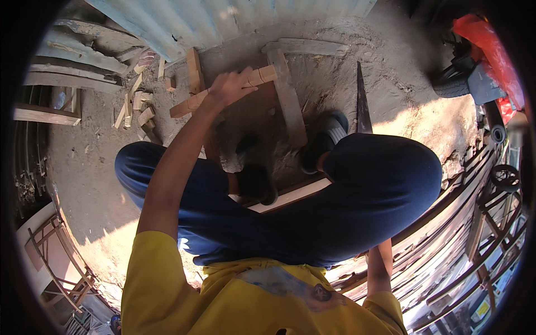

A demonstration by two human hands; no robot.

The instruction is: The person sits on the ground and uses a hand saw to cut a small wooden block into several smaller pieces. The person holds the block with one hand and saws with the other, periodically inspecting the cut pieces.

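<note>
My left hand (230, 88) is closed over a short wooden bar (262, 76), its thumb and fingers on the bar's upper side. Dark cross lines show along the bar, which slants up to the right. Its right end meets a weathered plank (289, 100), and near its left part a reddish wooden piece (195, 70) sticks out beyond it. My right hand is hidden beneath my right thigh; only the forearm (380, 262) shows. Past my right knee a dark, tapering saw blade (363, 103) points away from me, its near end covered by the knee.
Wood offcuts (142, 106) lie on the dirt floor at the left, below a corrugated metal sheet (234, 22). A grey board (312, 47) lies at the back. Stacked timber (441, 251) fills the lower right. A red plastic sheet (491, 56) hangs at upper right.
</note>
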